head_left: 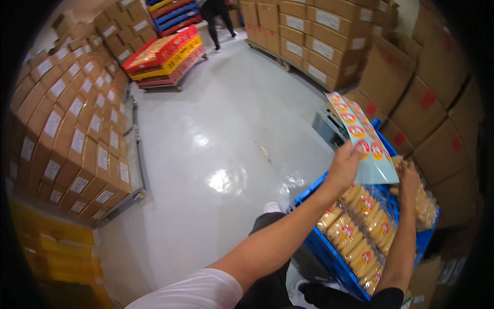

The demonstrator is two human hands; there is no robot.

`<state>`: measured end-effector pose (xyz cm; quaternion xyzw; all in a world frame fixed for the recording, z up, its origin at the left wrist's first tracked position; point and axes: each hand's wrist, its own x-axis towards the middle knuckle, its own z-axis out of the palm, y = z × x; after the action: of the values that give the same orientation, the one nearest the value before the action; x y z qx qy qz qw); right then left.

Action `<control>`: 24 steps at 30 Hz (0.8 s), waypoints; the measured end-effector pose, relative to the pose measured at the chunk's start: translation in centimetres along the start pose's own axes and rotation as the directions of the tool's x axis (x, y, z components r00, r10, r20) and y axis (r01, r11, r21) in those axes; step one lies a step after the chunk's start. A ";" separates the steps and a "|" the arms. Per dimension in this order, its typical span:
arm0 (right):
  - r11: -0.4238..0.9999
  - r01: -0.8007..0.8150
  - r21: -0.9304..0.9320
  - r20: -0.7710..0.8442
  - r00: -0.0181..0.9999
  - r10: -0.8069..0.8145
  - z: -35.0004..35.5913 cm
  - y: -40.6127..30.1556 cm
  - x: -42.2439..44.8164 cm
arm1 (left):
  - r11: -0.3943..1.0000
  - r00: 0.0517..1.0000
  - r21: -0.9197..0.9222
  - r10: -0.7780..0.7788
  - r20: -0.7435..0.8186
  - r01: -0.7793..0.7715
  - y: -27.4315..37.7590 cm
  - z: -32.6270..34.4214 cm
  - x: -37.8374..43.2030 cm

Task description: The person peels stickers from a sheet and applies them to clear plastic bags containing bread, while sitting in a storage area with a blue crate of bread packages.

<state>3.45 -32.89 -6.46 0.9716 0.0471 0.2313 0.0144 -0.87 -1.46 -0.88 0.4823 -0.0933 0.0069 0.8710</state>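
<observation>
My left hand point(342, 170), at the end of a white-sleeved arm, grips a pale blue sheet of round stickers point(357, 131) with the thumb on top. The stickers are red, white and yellow. Under the sheet, a blue plastic crate point(335, 257) holds clear packs of pale yellow finger-shaped food point(349, 230), several bearing the same round stickers. A black-sleeved arm, apparently a co-worker's, reaches over the crate; its hand point(409, 175) touches a clear bag of pale food point(424, 206) at the crate's right side. My right hand is out of view.
Stacked cartons with white labels point(77, 141) stand on a wheeled base at left. More cartons point(324, 38) and red-taped cartons point(409, 100) line the right. Red and yellow crates point(166, 58) sit on a dolly, near a walking person point(218, 19). Yellow crates point(58, 251) are at lower left.
</observation>
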 end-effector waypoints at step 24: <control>0.851 -0.101 0.516 -0.204 0.950 0.236 -7.1 -7.6 2.4 | 0.988 0.995 0.141 -0.045 -0.094 0.058 -0.5 -2.0 0.5</control>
<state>1.70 -25.05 0.59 0.9035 0.0207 0.3368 -0.2642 -0.04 -0.05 -2.27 0.5451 -0.0405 0.0128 0.8373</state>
